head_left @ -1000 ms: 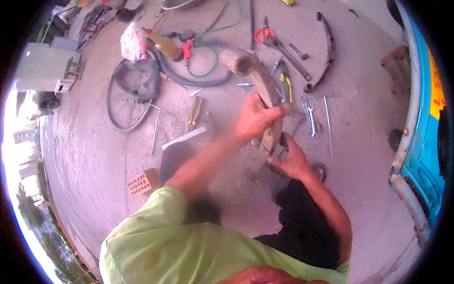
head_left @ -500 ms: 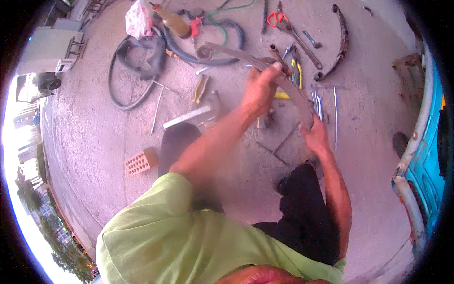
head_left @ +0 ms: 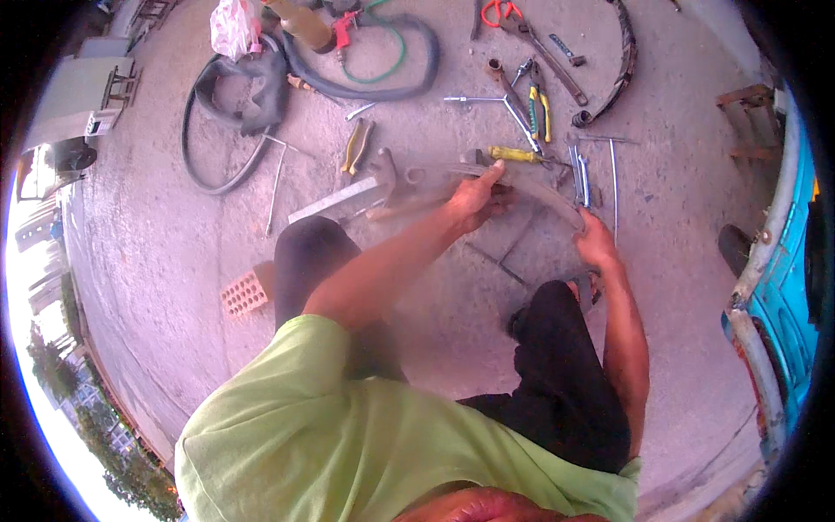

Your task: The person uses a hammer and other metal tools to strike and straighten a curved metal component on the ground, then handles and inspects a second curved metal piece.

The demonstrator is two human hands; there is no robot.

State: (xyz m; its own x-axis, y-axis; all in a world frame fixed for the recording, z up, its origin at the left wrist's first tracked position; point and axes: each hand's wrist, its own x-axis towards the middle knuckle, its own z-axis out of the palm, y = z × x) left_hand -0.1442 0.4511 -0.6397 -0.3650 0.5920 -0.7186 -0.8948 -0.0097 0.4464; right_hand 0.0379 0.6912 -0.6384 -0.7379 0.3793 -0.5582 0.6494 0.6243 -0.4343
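Observation:
A curved steel leaf spring (head_left: 546, 191) with a rolled eye at its left end is held low over the floor, blurred by motion. My left hand (head_left: 477, 200) grips it near the middle. My right hand (head_left: 597, 241) is closed around its right end. Just beyond it lie a yellow-handled screwdriver (head_left: 513, 155) and wrenches (head_left: 584, 178). Left of the spring is a hammer head (head_left: 385, 168), beside a pale metal bar (head_left: 335, 202) and yellow-handled pliers (head_left: 357, 148). A dark T-handle wrench (head_left: 497, 262) lies under my arms, partly hidden.
Farther off lie green-and-yellow pliers (head_left: 540, 109), a pipe wrench (head_left: 557, 65) and another leaf spring (head_left: 624, 56). Black rubber tubes (head_left: 202, 170) and a brown bottle (head_left: 304, 26) occupy the far left. A holed brick (head_left: 247, 294) sits by my left knee; a blue vehicle (head_left: 787, 287) borders the right.
The leaf spring has come nearer and lower, its left end swinging toward me. My left hand moved with it, uncovering tools beyond. The view has shifted slightly.

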